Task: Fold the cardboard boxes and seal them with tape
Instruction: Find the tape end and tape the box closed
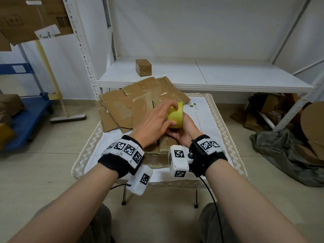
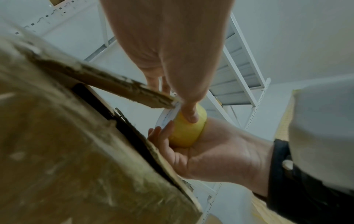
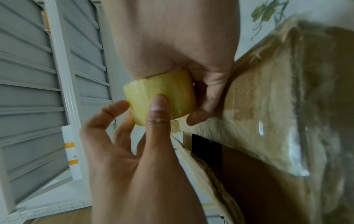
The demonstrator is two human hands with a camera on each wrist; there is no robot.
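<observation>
Both hands are meeting over the table (image 1: pixel 208 109), working a yellow tape roll (image 1: pixel 175 115). The right hand (image 1: pixel 185 130) is cupping the roll from beneath, its fingers (image 2: pixel 159 136) curling up around the roll's rim and gripping it. The left hand (image 1: pixel 154 121) is reaching over from the other side, thumb pressing flat on the roll's outer face and the remaining fingers (image 1: pixel 171 104) hooking over the top edge, so it too is holding the roll. Directly under the fingers, a partly folded cardboard box (image 1: pixel 166 142) is sitting on the tablecloth, old clear tape shining on its flaps. Beyond the fingertips, a stack of flattened cardboard (image 1: pixel 126 106) is lying on the table's far left part. Farther out, a small closed box (image 1: pixel 143 67) is standing on the white shelf (image 1: pixel 228 74).
</observation>
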